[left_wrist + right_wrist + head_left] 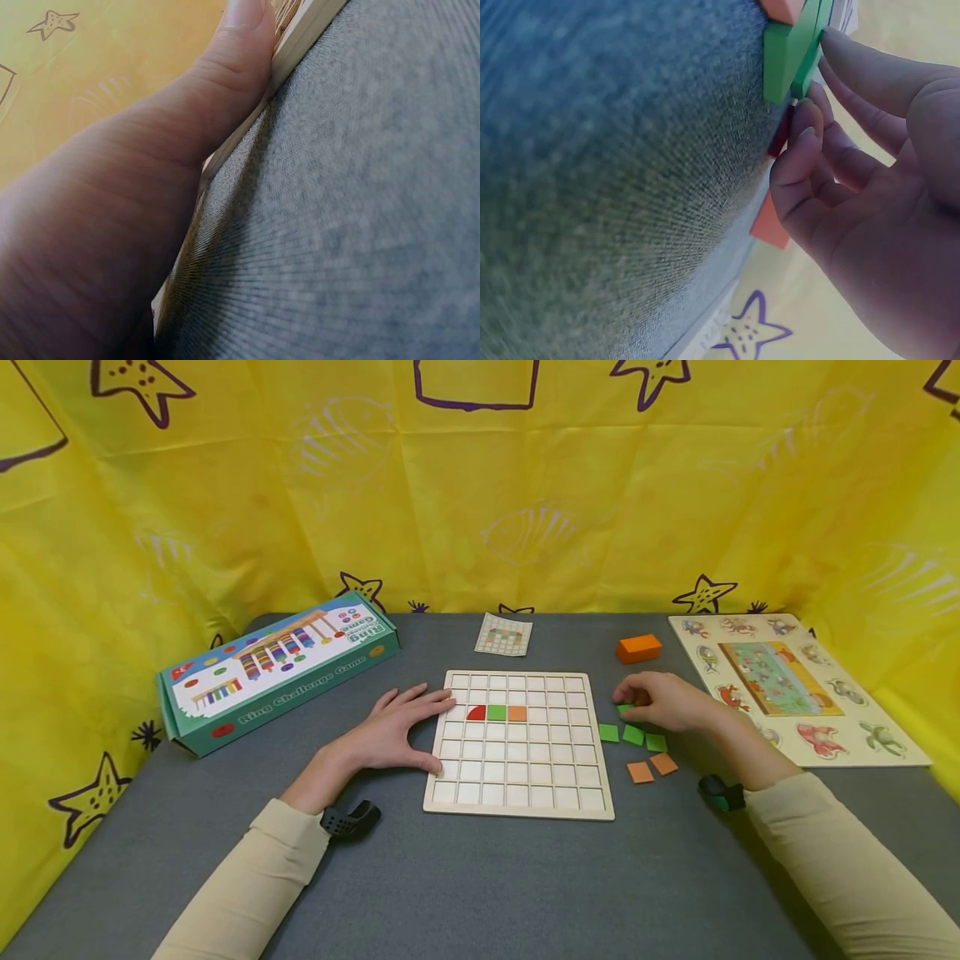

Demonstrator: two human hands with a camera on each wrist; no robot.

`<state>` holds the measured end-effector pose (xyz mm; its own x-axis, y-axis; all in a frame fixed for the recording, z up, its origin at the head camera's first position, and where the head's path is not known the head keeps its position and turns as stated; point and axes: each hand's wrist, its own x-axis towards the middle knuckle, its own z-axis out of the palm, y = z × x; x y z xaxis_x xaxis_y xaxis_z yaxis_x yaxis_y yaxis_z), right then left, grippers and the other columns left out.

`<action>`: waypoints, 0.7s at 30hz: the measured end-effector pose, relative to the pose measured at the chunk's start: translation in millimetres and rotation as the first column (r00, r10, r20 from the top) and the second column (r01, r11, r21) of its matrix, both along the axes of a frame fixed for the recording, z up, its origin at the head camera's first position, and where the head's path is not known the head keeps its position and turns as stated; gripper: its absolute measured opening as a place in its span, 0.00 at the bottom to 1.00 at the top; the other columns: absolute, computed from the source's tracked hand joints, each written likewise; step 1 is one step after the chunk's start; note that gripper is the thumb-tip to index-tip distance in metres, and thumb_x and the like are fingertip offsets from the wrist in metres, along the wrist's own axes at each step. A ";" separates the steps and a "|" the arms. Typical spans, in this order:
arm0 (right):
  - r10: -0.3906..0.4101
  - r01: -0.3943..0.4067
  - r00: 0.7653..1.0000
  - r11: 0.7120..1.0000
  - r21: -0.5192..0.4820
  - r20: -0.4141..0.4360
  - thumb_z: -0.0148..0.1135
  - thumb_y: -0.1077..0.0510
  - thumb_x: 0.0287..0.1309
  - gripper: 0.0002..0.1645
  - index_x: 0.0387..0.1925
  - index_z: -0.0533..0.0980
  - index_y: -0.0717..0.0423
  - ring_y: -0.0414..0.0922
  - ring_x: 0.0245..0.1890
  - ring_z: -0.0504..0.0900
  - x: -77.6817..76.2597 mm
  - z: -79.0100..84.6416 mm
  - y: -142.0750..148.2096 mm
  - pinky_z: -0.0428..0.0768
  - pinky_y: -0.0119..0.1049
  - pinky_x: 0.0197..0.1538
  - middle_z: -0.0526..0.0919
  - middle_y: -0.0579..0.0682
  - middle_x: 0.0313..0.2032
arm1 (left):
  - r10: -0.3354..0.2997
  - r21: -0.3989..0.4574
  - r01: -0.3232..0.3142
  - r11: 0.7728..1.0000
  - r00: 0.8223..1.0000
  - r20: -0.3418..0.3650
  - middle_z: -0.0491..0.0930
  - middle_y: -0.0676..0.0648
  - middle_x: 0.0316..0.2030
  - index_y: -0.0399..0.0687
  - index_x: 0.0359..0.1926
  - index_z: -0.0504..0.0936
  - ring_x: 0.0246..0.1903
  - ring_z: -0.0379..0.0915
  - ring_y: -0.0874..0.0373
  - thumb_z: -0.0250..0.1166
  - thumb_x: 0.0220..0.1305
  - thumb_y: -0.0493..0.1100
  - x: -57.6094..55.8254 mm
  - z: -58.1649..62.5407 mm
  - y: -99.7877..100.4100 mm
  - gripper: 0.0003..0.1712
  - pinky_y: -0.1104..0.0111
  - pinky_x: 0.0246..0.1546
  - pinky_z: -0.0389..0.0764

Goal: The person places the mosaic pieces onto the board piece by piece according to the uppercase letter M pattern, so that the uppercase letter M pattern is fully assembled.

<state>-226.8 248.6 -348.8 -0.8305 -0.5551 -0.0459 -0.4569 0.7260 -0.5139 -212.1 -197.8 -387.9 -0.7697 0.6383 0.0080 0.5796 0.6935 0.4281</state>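
Observation:
A square wooden grid board (517, 817) lies on the table. In one of its rows sit a red quarter-circle tile (477, 713), a green square tile (497, 713) and an orange square tile (517, 714). My left hand (390, 735) rests with spread fingers at the board's left edge, its thumb touching the rim (300, 37). To the right of the board, my right hand (667, 702) pinches a green tile (808, 71) between thumb and fingers. Several loose green tiles (633, 735) lie by it. A dark red piece (781, 133) shows partly behind its fingers.
Two orange tiles (641, 772) lie nearer me. Behind the right hand is an orange block (638, 649). A pattern card (503, 635) lies beyond the board. A green game box (277, 672) stands left, a sea-animal puzzle board (795, 693) right.

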 end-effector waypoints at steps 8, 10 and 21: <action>-0.011 0.011 1.000 0.999 0.045 0.001 0.70 0.61 0.63 0.12 0.43 0.80 0.64 0.45 0.35 0.78 -0.6 -0.3 1.2 0.78 0.47 0.43 0.83 0.48 0.37 | 0.001 0.003 -0.001 1.000 1.000 -0.002 0.55 0.52 0.77 0.54 0.78 0.62 0.77 0.38 0.43 0.74 0.50 0.71 0.5 0.1 0.2 0.60 0.39 0.69 0.34; -0.021 0.021 1.000 0.999 0.044 0.002 0.69 0.62 0.62 0.10 0.42 0.79 0.63 0.44 0.33 0.77 -0.7 -1.1 1.2 0.77 0.45 0.41 0.82 0.47 0.34 | 0.001 0.002 -0.001 1.000 1.000 -0.001 0.55 0.52 0.77 0.54 0.78 0.62 0.77 0.38 0.43 0.74 0.50 0.71 0.7 0.4 0.3 0.60 0.39 0.69 0.34; -0.044 0.044 0.999 0.999 -0.009 0.005 0.69 0.63 0.63 0.05 0.37 0.78 0.58 0.43 0.29 0.74 0.9 2.9 0.1 0.73 0.41 0.37 0.78 0.44 0.28 | -0.005 0.002 0.005 1.000 1.000 0.000 0.55 0.53 0.77 0.54 0.78 0.62 0.77 0.38 0.43 0.74 0.50 0.70 0.9 0.9 0.1 0.59 0.39 0.69 0.33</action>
